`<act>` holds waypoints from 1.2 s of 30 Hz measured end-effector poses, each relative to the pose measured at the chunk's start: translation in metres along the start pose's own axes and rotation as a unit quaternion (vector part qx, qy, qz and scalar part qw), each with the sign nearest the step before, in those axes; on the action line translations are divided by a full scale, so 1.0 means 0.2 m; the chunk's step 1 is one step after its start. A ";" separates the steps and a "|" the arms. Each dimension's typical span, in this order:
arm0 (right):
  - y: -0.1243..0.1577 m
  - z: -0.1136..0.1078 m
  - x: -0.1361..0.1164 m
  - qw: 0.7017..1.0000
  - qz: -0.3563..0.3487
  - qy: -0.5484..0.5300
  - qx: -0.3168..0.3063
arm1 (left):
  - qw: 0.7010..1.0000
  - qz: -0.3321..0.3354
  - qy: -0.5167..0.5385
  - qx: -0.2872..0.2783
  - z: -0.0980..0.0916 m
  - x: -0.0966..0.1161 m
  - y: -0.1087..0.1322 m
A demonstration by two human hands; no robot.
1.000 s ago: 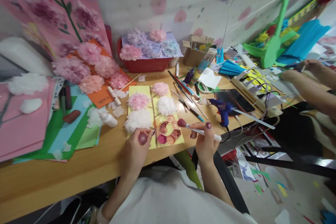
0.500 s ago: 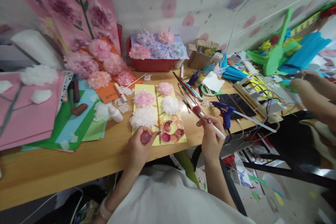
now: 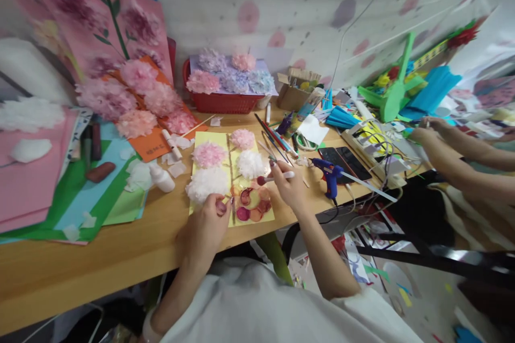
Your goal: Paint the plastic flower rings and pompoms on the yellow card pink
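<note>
My left hand (image 3: 207,225) is closed around a small round mauve pan of colour (image 3: 221,207) by the lower edge of the yellow card (image 3: 223,140). In my right hand (image 3: 290,187) is a makeup brush (image 3: 264,180) with a white handle, its reddish bristles pointing left above the card. Round pans of red, orange and magenta colour (image 3: 256,214) lie on the card's lower right. Two pink paper flowers (image 3: 209,155) and two white paper flowers (image 3: 207,184) sit around a brown stem on it.
Right of the card are a blue glue gun (image 3: 328,171), phones (image 3: 353,162) and a power strip. A red basket (image 3: 225,103) of paper flowers stands behind. Left are a white bottle (image 3: 162,178) and coloured sheets. Another person's hands (image 3: 428,134) are at far right.
My right hand has moved left and up, bringing the brush over the card's right side. The pan in my left hand is now turned more edge-on. The whole view has shifted.
</note>
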State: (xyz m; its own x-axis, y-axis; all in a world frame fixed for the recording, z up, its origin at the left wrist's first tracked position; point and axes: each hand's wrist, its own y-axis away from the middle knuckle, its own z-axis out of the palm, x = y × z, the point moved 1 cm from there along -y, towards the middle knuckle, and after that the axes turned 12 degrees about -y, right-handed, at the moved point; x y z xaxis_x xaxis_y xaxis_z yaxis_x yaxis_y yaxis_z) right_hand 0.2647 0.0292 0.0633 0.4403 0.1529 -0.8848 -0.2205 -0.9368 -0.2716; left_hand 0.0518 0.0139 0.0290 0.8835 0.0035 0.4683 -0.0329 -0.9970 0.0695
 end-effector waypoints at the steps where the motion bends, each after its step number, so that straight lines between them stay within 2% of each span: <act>1: -0.01 0.02 0.02 1.000 0.002 0.005 -0.016 | 1.000 0.000 -0.012 -0.009 0.00 0.01 -0.01; 4: -0.01 0.05 0.07 0.999 0.009 0.019 -0.046 | 0.998 0.005 -0.047 -0.036 -0.01 0.03 -0.03; 9: -0.01 0.05 0.07 0.998 0.024 0.039 -0.044 | 0.994 0.014 -0.094 -0.059 -0.01 0.04 -0.04; 17: -0.16 0.09 0.03 0.991 0.026 0.079 -0.103 | 0.989 0.012 -0.126 -0.070 0.00 0.04 -0.03; 21: -0.19 0.11 0.02 0.987 0.018 0.082 -0.136 | 0.989 0.008 -0.129 -0.071 -0.01 0.05 -0.03; 26: -0.16 0.10 0.05 0.992 0.019 0.061 -0.113 | 0.989 0.003 -0.128 -0.076 -0.02 0.05 -0.03; 30: -0.11 0.10 0.07 0.996 0.021 0.043 -0.073 | 0.989 0.000 -0.127 -0.079 -0.02 0.04 -0.04; 36: -0.07 0.11 0.08 0.998 0.020 0.015 -0.057 | 0.989 0.003 -0.121 -0.081 -0.02 0.04 -0.04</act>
State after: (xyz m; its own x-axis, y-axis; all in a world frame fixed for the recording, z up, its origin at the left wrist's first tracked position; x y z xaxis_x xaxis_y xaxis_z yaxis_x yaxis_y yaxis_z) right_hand 0.2568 0.0516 0.0442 0.4589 0.1061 -0.8821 -0.1389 -0.9721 -0.1891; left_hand 0.0579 0.0224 0.0363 0.9686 -0.0411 0.2454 -0.0959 -0.9717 0.2159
